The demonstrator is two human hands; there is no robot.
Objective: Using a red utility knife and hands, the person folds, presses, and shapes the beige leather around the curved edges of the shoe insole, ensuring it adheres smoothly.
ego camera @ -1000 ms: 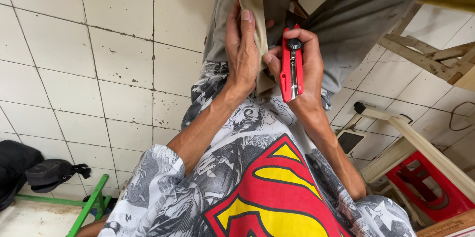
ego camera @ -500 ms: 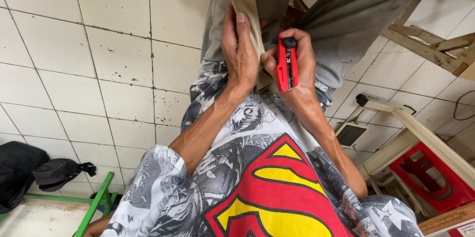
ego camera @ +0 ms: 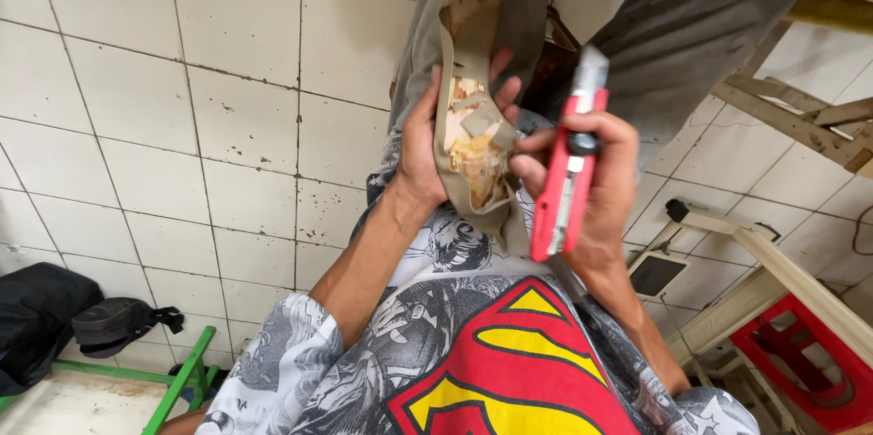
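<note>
Since the earlier frame, the right hand [ego camera: 596,185] has drawn its red utility knife [ego camera: 566,182] away to the right, blade clear of the work. Left hand [ego camera: 427,149] is closed around a tan shoe upper [ego camera: 473,140], centre of frame, its patched inner side exposed. Judged step: inspection between cuts; the next cut calls for a firm hold and fingers clear (thumb sits close). Lower left: green frame [ego camera: 182,390], black bag [ego camera: 41,321]. Right: wooden stand [ego camera: 773,258], not obstructing.

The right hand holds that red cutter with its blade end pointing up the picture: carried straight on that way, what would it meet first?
Probably the grey trouser leg just beyond the red cutter in the right hand, though depth is unclear.
</note>
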